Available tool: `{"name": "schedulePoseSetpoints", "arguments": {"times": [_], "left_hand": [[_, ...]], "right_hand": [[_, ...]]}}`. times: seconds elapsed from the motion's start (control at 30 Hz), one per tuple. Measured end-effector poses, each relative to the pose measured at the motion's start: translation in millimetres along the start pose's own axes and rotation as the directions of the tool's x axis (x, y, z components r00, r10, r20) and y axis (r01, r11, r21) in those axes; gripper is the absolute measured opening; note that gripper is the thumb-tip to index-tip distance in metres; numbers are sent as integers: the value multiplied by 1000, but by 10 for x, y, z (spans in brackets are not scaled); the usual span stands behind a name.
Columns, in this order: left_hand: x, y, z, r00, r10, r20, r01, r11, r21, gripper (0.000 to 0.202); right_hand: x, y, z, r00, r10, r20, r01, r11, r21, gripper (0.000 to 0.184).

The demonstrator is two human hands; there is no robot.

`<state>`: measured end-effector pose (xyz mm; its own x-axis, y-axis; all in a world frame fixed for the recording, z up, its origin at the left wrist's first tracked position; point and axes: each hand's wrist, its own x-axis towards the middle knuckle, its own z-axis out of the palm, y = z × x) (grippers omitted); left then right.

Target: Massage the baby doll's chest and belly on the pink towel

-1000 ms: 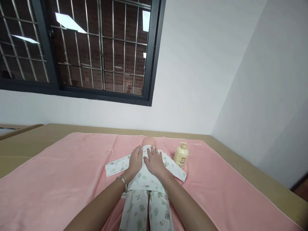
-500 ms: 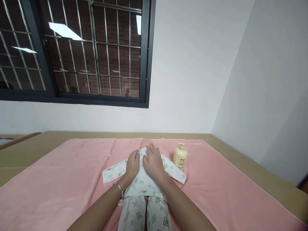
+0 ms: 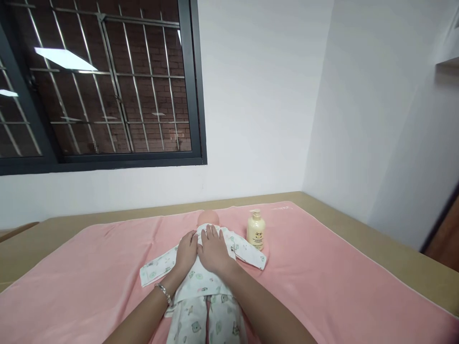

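A baby doll (image 3: pixel 208 218) in white printed pyjamas lies on a pink blanket (image 3: pixel 322 282), its head pointing away from me. My left hand (image 3: pixel 186 252) rests flat on the left side of its chest, fingers stretched toward the collar. My right hand (image 3: pixel 213 249) lies flat beside it on the right side of the chest, fingers together and extended. Both hands press on the pyjama top (image 3: pixel 244 249) and grip nothing. A silver bracelet (image 3: pixel 163 291) circles my left wrist. The doll's sleeves spread out to both sides.
A cream pump bottle (image 3: pixel 256 231) stands upright on the blanket just right of the doll's shoulder. The blanket covers a tan surface (image 3: pixel 358 229) set against white walls. A barred dark window (image 3: pixel 96 86) is at upper left.
The view has swung to the right, so everything sits further left in frame. Both hands stay flat on the doll's chest, drawn slightly closer together near the collar.
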<state>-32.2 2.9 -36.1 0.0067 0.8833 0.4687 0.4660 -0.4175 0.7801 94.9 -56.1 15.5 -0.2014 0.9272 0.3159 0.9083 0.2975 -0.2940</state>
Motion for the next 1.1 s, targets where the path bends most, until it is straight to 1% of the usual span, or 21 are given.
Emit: {"name": "schedulePoseSetpoints", "arguments": {"times": [0.07, 0.13, 0.17, 0.2, 0.27, 0.33, 0.4, 0.47, 0.53, 0.6, 0.63, 0.7, 0.77, 0.8, 0.87, 0.9, 0.93, 1.0, 1.03, 1.07, 1.1], "left_hand": [[-24, 87, 1, 999, -14, 38, 15, 1000, -18, 36], [-53, 229, 30, 997, -31, 77, 37, 996, -83, 38], [-65, 321, 59, 994, -37, 100, 50, 989, -136, 39], [-73, 427, 99, 991, -37, 129, 63, 977, -202, 40], [-66, 671, 206, 976, -37, 213, 111, 930, -350, 41], [-16, 934, 337, 949, -64, 307, 220, 835, -504, 47], [75, 1182, 475, 906, -104, 409, 362, 689, -627, 55], [185, 1388, 605, 862, -137, 487, 472, 563, -678, 61], [281, 1542, 718, 779, -157, 606, 603, 452, -658, 68], [330, 1642, 804, 692, -186, 698, 716, 307, -627, 70], [329, 1673, 833, 657, -200, 727, 753, 225, -619, 68], [271, 1698, 849, 605, -216, 766, 793, 73, -605, 63], [147, 1676, 798, 537, -216, 815, 832, -25, -555, 59], [69, 1651, 745, 487, -208, 848, 861, -49, -507, 57], [-93, 1585, 593, 378, -208, 902, 916, -60, -397, 58], [-166, 1553, 499, 352, -209, 912, 927, -57, -371, 58], [-228, 1527, 397, 347, -212, 913, 929, -57, -367, 57], [-308, 1507, 183, 370, -212, 905, 919, -63, -390, 54], [-327, 1518, 76, 391, -219, 894, 908, -64, -413, 51], [-334, 1544, -32, 418, -231, 878, 895, -62, -442, 47], [-331, 1584, -143, 455, -248, 855, 875, -53, -481, 43]], "right_hand": [[-9, 58, -126, 994, -28, 102, 28, 1000, -2, 59], [-13, 157, -376, 982, -41, 187, 42, 999, -1, 58], [-19, 219, -533, 978, -36, 207, 37, 999, 1, 56], [-27, 289, -698, 982, -21, 190, 21, 1000, 1, 56], [-53, 439, -1004, 997, 18, 81, -17, 1000, -12, 56], [-85, 589, -1221, 991, 131, -29, -133, 989, -64, 58], [-110, 714, -1327, 954, 287, -88, -295, 950, -101, 62], [-121, 791, -1351, 913, 403, -67, -409, 903, -134, 64], [-123, 816, -1339, 899, 438, 1, -431, 884, -180, 62], [-124, 806, -1332, 903, 427, 49, -406, 885, -229, 60], [-126, 799, -1334, 903, 425, 57, -400, 882, -250, 59], [-133, 799, -1350, 897, 438, 63, -407, 871, -274, 59], [-133, 823, -1368, 887, 456, 72, -423, 864, -272, 60], [-127, 838, -1372, 883, 463, 73, -430, 863, -265, 60], [-101, 844, -1365, 876, 477, 64, -449, 859, -247, 60], [-83, 823, -1351, 868, 493, 54, -469, 851, -236, 61], [-65, 779, -1331, 860, 510, 32, -491, 842, -223, 62], [-44, 616, -1271, 857, 511, -64, -513, 838, -187, 63], [-46, 501, -1232, 867, 483, -125, -498, 852, -159, 64], [-60, 371, -1187, 885, 430, -181, -454, 882, -124, 65], [-85, 232, -1137, 909, 355, -218, -380, 921, -86, 65]]}}
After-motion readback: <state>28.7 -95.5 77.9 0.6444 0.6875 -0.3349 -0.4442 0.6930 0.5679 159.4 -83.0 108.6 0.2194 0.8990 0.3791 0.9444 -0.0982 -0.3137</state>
